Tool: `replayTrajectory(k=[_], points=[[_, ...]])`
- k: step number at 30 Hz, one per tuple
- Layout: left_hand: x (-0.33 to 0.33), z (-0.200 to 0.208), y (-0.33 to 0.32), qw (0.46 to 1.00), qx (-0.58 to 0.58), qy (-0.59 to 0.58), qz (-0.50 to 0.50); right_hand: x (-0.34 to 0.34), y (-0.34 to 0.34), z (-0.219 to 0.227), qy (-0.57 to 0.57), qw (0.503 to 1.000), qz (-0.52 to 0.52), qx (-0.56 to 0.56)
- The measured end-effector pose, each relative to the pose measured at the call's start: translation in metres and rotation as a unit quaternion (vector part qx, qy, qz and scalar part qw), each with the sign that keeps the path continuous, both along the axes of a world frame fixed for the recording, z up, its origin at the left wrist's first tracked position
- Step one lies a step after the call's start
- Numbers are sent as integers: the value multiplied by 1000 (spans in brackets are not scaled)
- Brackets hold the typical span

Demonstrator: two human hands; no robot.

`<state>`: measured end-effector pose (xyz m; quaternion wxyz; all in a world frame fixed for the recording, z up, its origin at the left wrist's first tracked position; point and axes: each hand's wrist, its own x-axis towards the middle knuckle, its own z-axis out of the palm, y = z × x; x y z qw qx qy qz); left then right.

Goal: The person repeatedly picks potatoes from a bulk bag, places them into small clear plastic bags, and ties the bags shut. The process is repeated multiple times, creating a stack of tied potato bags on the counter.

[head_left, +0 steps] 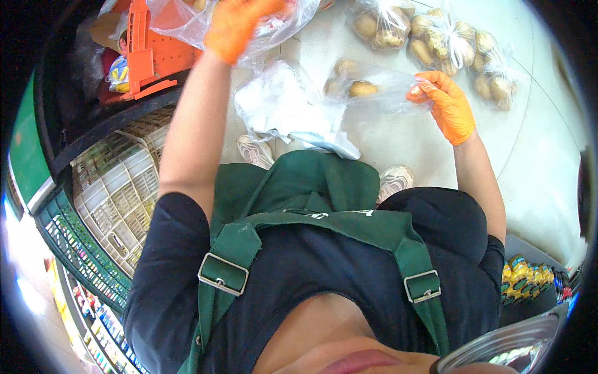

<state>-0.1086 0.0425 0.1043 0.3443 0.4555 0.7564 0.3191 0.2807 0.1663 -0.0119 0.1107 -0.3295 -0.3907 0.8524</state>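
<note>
My right hand (447,107), in an orange glove, pinches the mouth of a clear plastic bag (392,91) and stretches it out to the right. A few potatoes (363,88) lie in the other end of this bag, on the floor. Also gloved in orange, my left hand (240,28) reaches over a large clear plastic sack (299,22) at the top edge. Motion smears its fingers, so its hold is unclear. Between my arms rests a heap of white plastic bags (283,103), just beyond my knees.
Several tied bags of potatoes (442,40) stand on the pale floor (536,168) at the far right. An orange crate (163,47) is at the far left, above white and green crates (118,193). Shelves with yellow-lidded jars (526,278) are at the lower right.
</note>
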Motion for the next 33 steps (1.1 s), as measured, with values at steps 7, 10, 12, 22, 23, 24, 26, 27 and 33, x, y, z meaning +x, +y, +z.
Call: replayTrajectory(k=[7,10,12,22,23,24,26,27,33], points=[[-68,-68,41,816,-167,547,-84,6,-9,-6,29,997,63,-38],[-56,-56,48,825,-255,502,-49,7,-10,-6,21,997,57,-49],[-53,-44,55,815,-308,486,-65,6,-10,-6,17,997,64,-36],[-75,-75,61,794,-272,518,-165,9,-13,-9,-24,995,92,-24],[-74,-73,60,800,-293,499,-160,10,-13,-9,-27,995,93,-23],[-72,-69,56,835,-303,446,-110,11,-13,-9,-21,996,88,-21],[-64,-62,54,865,-296,397,-85,12,-13,-11,-16,996,86,-29],[-59,-59,54,878,-293,371,-71,12,-13,-12,-13,996,81,-32],[-51,-58,52,889,-250,381,-56,14,-13,-17,-36,995,87,-37]])
